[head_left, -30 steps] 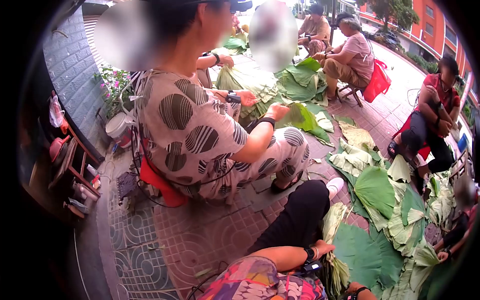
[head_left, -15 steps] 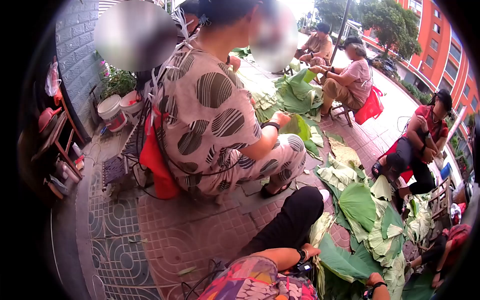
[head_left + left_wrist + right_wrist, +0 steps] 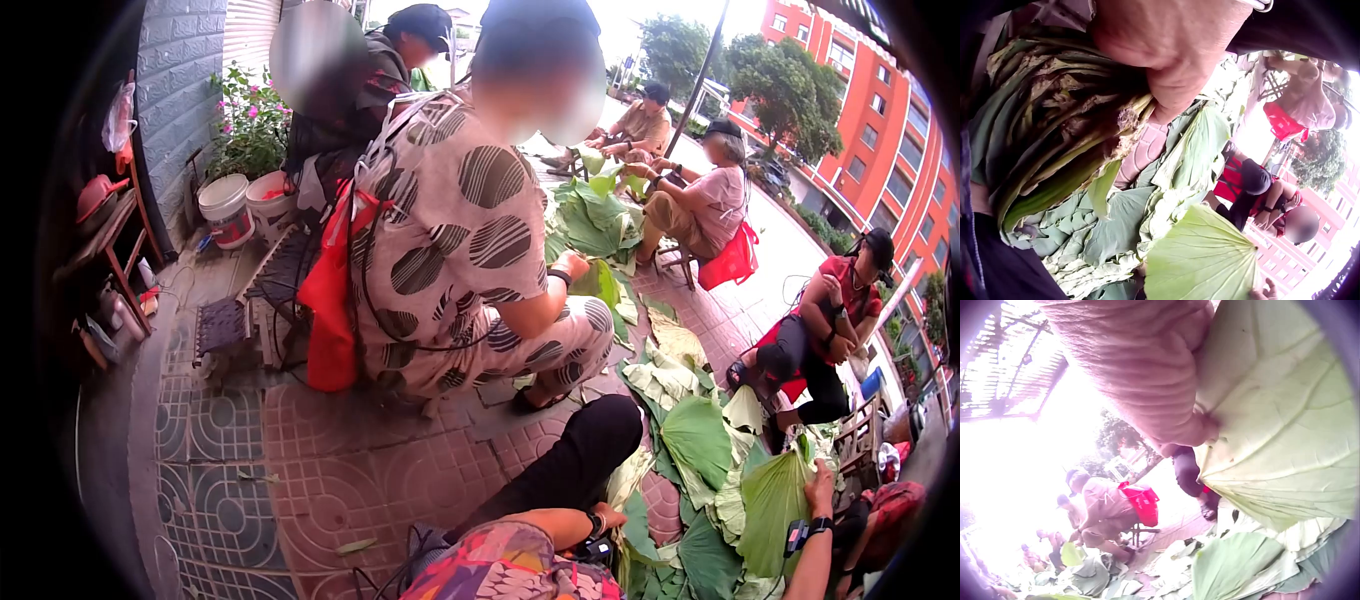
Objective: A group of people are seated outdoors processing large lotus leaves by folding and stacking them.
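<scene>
My left hand (image 3: 608, 518) is low in the head view and grips a thick stack of folded lotus leaves (image 3: 1054, 137) with brown, ragged edges. In the left wrist view this left hand (image 3: 1175, 56) lies over the top of the stack. Out to the right, my right hand (image 3: 820, 490) pinches a single broad green lotus leaf (image 3: 775, 505) near its edge, and the leaf hangs spread. Its pale, veined surface (image 3: 1285, 419) fills much of the right wrist view beside the right hand (image 3: 1141, 375).
Loose lotus leaves (image 3: 697, 440) cover the paving ahead. A person in patterned clothes (image 3: 460, 240) sits close in front; another in red (image 3: 845, 310) sits at right. White buckets (image 3: 228, 212) and a wooden rack (image 3: 110, 250) stand at left. More seated people are farther back.
My right hand has moved up and to the right, carrying the lotus leaf away from the stack. The left hand stays by my knee. The head view has turned slightly left.
</scene>
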`<state>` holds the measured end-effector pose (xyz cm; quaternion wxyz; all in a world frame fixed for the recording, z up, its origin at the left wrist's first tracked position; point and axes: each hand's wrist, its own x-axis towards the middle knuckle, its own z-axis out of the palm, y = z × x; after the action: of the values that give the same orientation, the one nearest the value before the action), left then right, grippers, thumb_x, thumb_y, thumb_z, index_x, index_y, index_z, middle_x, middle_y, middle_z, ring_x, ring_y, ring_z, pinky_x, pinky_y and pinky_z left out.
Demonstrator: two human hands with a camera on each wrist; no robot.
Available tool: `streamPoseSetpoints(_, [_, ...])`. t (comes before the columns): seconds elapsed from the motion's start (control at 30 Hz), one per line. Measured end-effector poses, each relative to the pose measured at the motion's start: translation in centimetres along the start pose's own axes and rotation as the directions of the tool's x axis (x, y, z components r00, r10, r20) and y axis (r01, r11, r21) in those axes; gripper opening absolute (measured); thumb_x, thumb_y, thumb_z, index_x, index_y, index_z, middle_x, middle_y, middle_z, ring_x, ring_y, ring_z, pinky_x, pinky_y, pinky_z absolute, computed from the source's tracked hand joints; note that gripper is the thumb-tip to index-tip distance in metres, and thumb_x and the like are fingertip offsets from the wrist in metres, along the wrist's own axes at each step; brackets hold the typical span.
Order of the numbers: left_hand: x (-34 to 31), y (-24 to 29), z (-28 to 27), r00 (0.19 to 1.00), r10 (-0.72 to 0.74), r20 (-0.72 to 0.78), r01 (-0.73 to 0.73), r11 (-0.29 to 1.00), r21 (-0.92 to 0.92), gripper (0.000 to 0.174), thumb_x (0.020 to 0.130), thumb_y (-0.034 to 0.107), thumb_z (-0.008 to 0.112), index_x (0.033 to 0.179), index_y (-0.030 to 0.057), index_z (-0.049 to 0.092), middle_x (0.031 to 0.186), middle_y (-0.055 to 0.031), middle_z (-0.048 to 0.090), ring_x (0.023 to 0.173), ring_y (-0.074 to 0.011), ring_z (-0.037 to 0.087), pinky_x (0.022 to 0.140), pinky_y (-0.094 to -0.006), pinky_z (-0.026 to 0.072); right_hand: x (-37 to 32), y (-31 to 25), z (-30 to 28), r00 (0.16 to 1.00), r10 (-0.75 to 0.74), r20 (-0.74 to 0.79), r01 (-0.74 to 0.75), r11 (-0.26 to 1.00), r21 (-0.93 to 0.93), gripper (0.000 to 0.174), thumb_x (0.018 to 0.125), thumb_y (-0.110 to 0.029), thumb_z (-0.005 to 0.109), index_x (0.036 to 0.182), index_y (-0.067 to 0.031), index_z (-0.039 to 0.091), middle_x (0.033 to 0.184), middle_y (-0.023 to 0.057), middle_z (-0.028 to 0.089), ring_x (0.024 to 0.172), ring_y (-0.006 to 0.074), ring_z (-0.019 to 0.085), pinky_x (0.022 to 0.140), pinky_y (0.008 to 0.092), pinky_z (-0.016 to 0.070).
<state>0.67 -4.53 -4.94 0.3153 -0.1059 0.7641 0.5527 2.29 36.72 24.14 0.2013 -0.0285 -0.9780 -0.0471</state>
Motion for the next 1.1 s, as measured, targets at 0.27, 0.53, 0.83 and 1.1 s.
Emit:
streamPoseSetpoints(0.27, [0.0,-0.1,-0.5,1.000,-0.003,0.016,0.003,1.000,0.008,0.039,0.048,0.027,0.070,0.071,-0.0026,0.061,0.076,-0.0137,0.061,0.069,-0.0210,0.060,0.060,-0.0295,0.0477,2.9,-15.4,-7.1,0.978,-0.163,-0.128,0.193,0.940,0.281,0.047,0.062,0.001,0.051,0.110,0.0025,0.048,0.102,0.0191,0.054,0.096,0.0339,0.051,0.089,0.0358,0.0384])
streamPoseSetpoints(0.53, [1.1,-0.4,0.4,0.999,-0.027,0.036,0.027,1.000,0.005,0.041,0.050,0.028,0.071,0.076,-0.0025,0.062,0.081,-0.0143,0.062,0.074,-0.0217,0.060,0.064,-0.0301,0.0477,-9.1,-20.0,2.9,0.808,-0.270,0.524,-0.143,0.773,0.618,0.024,0.060,-0.001,0.060,0.084,-0.0042,0.064,0.073,0.0115,0.060,0.071,0.0237,0.060,0.069,0.0312,0.0475])
streamPoseSetpoints(0.83, [-0.7,-0.6,-0.8,0.994,0.068,0.091,-0.055,0.990,-0.131,0.043,0.055,0.030,0.070,0.076,-0.0062,0.060,0.078,-0.0147,0.062,0.071,-0.0208,0.060,0.064,-0.0322,0.0475,-17.8,-20.5,13.9,0.424,-0.425,0.800,-0.013,0.880,0.474,0.031,0.066,-0.019,0.064,0.093,-0.0033,0.062,0.078,0.0129,0.063,0.067,0.0205,0.060,0.063,0.0328,0.0464])
streamPoseSetpoints(1.1, [-0.4,0.1,-0.3,0.968,-0.104,0.229,0.169,0.943,-0.285,0.036,0.059,0.011,0.067,0.083,-0.0138,0.056,0.079,-0.0147,0.060,0.066,-0.0202,0.060,0.058,-0.0331,0.0482,-19.8,-24.5,14.0,0.589,-0.121,0.799,-0.270,0.902,0.336,0.043,0.065,-0.038,0.066,0.094,-0.0063,0.060,0.077,0.0171,0.061,0.077,0.0323,0.059,0.066,0.0397,0.0452])
